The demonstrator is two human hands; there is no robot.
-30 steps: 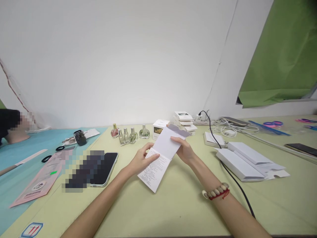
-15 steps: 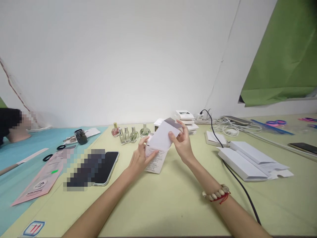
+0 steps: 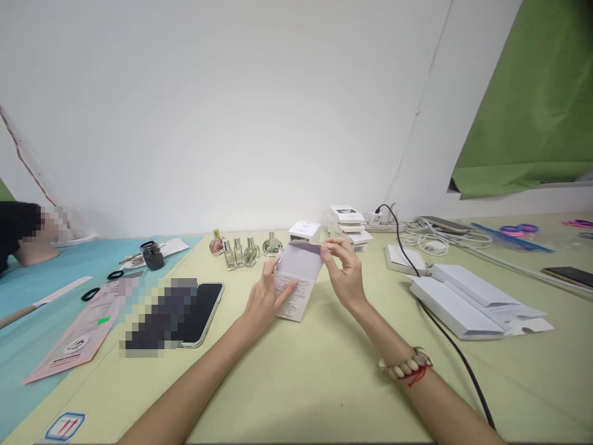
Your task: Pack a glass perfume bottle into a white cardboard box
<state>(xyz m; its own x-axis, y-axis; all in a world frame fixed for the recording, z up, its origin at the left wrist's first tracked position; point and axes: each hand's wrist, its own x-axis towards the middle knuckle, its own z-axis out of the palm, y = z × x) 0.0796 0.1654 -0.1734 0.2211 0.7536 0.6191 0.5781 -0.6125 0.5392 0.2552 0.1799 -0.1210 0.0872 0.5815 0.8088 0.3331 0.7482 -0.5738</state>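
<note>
A small white cardboard box [image 3: 296, 295] with printed text is held up over the table, tilted toward me. My left hand [image 3: 266, 293] grips it by its left side, the thumb lying across the printed face. The fingers of my right hand [image 3: 343, 269] pinch the top flap of the box at its right corner. Behind it stand several small glass perfume bottles [image 3: 251, 252], and a white box [image 3: 304, 231] is right behind the held one. A stack of white boxes [image 3: 347, 224] rises by the wall.
Folded white cartons [image 3: 463, 309] lie at the right, with a black cable [image 3: 456, 349] running past them. A phone [image 3: 204, 312] and a pink packet [image 3: 76, 337] are on the left. Dark jar [image 3: 151, 255], scissors [image 3: 519, 230], white cables [image 3: 426, 242]. A person's arm [image 3: 34, 250] is at far left.
My right hand has brought the flap down and inward, so it now lies over the top of the box. My left hand keeps its hold on the box.
</note>
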